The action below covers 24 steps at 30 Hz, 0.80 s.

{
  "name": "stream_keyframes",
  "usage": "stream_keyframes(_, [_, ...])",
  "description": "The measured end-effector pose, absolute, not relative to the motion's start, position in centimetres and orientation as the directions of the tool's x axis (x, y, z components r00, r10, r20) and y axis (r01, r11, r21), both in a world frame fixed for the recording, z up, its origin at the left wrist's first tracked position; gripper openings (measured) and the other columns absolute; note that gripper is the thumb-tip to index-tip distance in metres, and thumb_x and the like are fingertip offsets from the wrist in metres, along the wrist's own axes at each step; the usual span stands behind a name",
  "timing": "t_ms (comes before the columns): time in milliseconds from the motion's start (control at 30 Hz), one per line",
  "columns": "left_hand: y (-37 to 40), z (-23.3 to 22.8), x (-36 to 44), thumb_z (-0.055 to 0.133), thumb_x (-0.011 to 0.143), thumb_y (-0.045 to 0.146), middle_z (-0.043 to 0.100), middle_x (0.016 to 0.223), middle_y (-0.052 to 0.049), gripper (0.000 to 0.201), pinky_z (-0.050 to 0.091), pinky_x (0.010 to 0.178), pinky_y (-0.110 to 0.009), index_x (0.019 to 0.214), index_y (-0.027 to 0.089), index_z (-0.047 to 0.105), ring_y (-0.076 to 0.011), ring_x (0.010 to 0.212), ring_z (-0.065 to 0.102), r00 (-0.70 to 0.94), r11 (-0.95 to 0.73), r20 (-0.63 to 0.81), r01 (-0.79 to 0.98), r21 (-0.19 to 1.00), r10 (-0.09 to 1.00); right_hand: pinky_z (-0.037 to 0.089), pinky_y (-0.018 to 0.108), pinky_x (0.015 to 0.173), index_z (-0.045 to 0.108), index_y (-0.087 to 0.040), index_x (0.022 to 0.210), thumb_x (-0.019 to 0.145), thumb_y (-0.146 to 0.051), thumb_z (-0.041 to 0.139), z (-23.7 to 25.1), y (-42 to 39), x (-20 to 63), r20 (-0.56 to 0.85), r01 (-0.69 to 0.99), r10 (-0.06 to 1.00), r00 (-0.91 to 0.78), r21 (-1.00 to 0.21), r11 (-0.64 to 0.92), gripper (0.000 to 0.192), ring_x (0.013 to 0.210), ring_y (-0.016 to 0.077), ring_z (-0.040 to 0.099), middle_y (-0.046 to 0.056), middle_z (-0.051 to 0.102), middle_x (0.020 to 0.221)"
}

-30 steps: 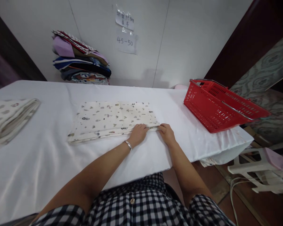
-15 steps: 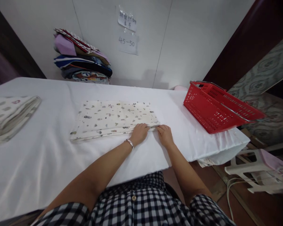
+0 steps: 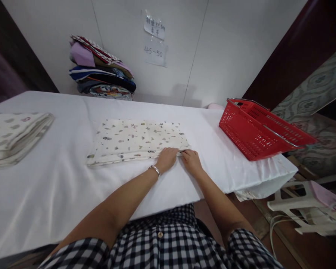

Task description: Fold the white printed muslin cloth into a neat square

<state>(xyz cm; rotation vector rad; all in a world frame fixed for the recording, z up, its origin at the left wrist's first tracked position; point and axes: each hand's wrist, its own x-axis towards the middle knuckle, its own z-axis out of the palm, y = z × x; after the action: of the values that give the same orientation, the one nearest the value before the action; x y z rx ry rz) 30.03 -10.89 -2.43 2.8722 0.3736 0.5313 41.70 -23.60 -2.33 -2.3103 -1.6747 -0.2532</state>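
Note:
A white cloth (image 3: 140, 136) with small printed figures lies folded into a long rectangle on the white-covered table (image 3: 72, 194). At its near edge, toward the right end, my left hand (image 3: 167, 158) has its fingers closed on the folded layers; a silver bracelet circles that wrist. Just right of it, my right hand (image 3: 191, 161) pinches the near right corner of the same cloth. The two hands are close together, and their fingertips partly hide the edge they hold.
A second folded printed cloth (image 3: 14, 136) lies at the left. Against the wall rises a stack of folded fabrics (image 3: 100, 71). A red plastic basket (image 3: 240, 130) stands at the table's right end, with a white stool (image 3: 294, 198) beyond on the floor.
My right hand has shifted slightly left along the cloth's near edge, closer to my left hand. The left hand keeps its hold. The view has turned a little.

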Motion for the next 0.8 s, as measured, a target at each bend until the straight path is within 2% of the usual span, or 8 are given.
stream_keyframes(167, [-11.0,-2.3,30.1,0.044,0.088,0.014,0.066,0.099,-0.007,0.022,0.039,0.082,-0.035,0.107,0.018,0.055,-0.0211,0.093,0.058,0.897,-0.934,0.299,0.256,0.250,0.326,0.036,0.033,0.087,0.065,-0.019,0.109,0.091,-0.021,0.050,-2.3,-21.9,41.1,0.244,0.961,0.930,0.275,-0.093,-0.260,0.024,0.101,0.0212,0.049,0.008,0.062,0.105])
stream_keyframes(333, [-11.0,-2.1,30.1,0.045,0.088,0.014,0.066,0.098,-0.006,0.020,0.039,0.083,-0.035,0.105,0.018,0.056,-0.0209,0.093,0.058,0.900,-0.938,0.299,0.251,0.238,0.317,0.037,0.033,0.084,0.066,-0.020,0.109,0.091,-0.021,0.048,-2.8,-21.5,41.5,0.255,0.962,0.928,0.271,-0.085,-0.258,0.025,0.100,0.0212,0.048,0.008,0.061,0.108])
stream_keyframes(600, [-10.5,-2.8,28.9,0.040,0.090,0.013,0.064,0.091,-0.007,0.022,0.037,0.083,-0.036,0.100,0.018,0.059,-0.0208,0.090,0.056,0.894,-0.966,0.365,0.245,0.087,0.260,0.037,0.032,0.081,0.068,-0.022,0.104,0.092,-0.020,0.048,-3.1,-21.7,41.8,0.296,0.965,0.919,0.261,-0.108,-0.239,0.023,0.100,0.0206,0.049,0.006,0.062,0.106])
stream_keyframes(800, [-9.0,-2.4,25.9,0.039,0.087,0.008,0.065,0.087,-0.008,0.024,0.036,0.087,-0.039,0.091,0.018,0.060,-0.0220,0.092,0.055,0.885,-0.970,0.405,0.239,0.031,0.231,0.036,0.031,0.081,0.068,-0.023,0.103,0.093,-0.022,0.048,-3.2,-21.8,41.9,0.295,0.962,0.917,0.269,-0.123,-0.242,0.023,0.100,0.0208,0.049,0.006,0.063,0.105])
